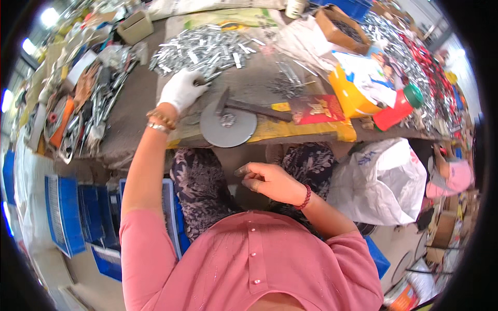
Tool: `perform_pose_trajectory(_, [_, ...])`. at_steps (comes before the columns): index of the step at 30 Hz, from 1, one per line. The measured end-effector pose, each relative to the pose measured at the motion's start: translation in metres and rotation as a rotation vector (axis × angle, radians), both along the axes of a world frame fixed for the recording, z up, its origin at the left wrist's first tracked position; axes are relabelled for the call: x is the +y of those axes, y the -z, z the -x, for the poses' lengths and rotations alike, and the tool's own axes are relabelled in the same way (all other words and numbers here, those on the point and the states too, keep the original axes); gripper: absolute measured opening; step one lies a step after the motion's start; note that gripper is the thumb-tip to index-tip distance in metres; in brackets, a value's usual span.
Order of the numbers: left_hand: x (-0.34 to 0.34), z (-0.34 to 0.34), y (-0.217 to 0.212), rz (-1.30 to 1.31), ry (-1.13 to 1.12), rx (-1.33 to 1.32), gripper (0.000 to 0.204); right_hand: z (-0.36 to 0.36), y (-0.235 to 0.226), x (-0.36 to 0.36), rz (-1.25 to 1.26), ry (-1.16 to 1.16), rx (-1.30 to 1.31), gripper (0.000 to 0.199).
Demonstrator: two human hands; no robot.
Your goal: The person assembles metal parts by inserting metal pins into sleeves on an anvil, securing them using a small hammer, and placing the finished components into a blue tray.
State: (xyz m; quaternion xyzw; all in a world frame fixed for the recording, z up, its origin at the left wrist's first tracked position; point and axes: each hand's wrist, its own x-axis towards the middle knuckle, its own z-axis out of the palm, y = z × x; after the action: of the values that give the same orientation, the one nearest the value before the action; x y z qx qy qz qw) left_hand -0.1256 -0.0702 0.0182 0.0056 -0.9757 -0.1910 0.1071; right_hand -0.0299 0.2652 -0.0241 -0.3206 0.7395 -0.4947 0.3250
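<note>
Reaches with gloved left hand (179,93) to the silvery metal pieces (202,49) — heaped just beyond the fingertips. Bends those fingers narrowly; cannot tell if gripping a piece. Holds bare right hand (272,181) above the lap (199,179), with thumb and fingers slightly parted.

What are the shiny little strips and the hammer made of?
The strips look like smooth, bare or plated metal, because they gleam silver. The hammer seems to have a dull metal head, dark grey and straight-edged; its handle could be wood or metal.
</note>
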Motion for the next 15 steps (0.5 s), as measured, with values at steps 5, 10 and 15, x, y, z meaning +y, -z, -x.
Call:
perform_pose_trajectory(5, [-0.008,-0.021,-0.006,0.037,0.036,0.0,0.027,0.024,-0.041,0.021,0.072,0.043,0.169,0.025])
perform_pose_trajectory(10, [-0.014,-0.057,-0.017,0.102,-0.03,0.004,0.021,0.112,-0.072,0.04,0.016,0.425,0.777,0.013])
perform_pose_trajectory(15, [-0.02,-0.091,-0.011,0.1,0.04,0.257,0.019,0.21,-0.044,0.047,-0.217,0.623,1.025,0.023])
